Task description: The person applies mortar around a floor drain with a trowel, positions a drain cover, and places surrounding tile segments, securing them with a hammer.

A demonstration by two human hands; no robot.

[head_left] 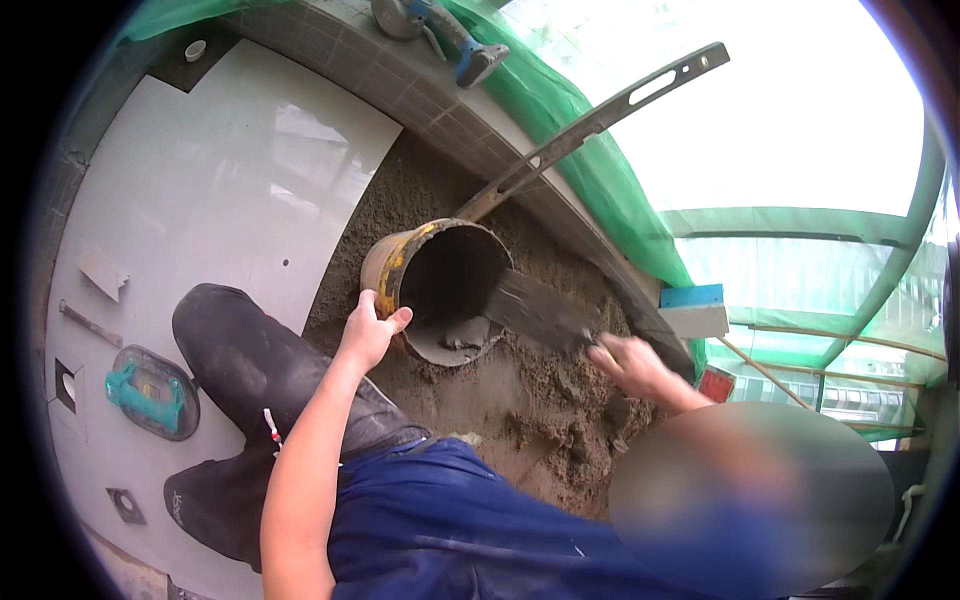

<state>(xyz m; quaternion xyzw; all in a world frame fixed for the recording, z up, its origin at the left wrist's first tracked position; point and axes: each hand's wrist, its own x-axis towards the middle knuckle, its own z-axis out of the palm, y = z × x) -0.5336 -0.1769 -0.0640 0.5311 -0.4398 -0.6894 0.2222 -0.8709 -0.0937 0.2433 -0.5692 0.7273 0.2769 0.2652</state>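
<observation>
Steadying a round bucket [378, 268] from about its 8 o'clock side, the left hand [372, 330] is partly curled, thumb against the outer wall near the rim; its other fingers are mostly hidden. The bucket lies tipped in the middle of the view, yellow-stained, its dark mouth facing roughly 3 o'clock, with wet grey mortar [460, 338] along the lower lip. At the bucket's 4 o'clock, the right hand [637, 368] is closed on the near end of a flat, dark trowel [545, 308] — motion blurs it, and the handle's shape cannot be made out. The blade's far end reaches the bucket's mouth.

Rough brown bedding [540, 420] spreads beneath and around the bucket. From its 1 o'clock, a long spirit level [615, 112] slants up across the ledge [420, 105], while a blue-and-black power tool [455, 40] rests on that ledge near 12. A pale glossy slab [230, 190] fills the area toward 10 o'clock; at 8, beyond the person's knees, lies a dark oval pad with a teal handle [155, 392].
</observation>
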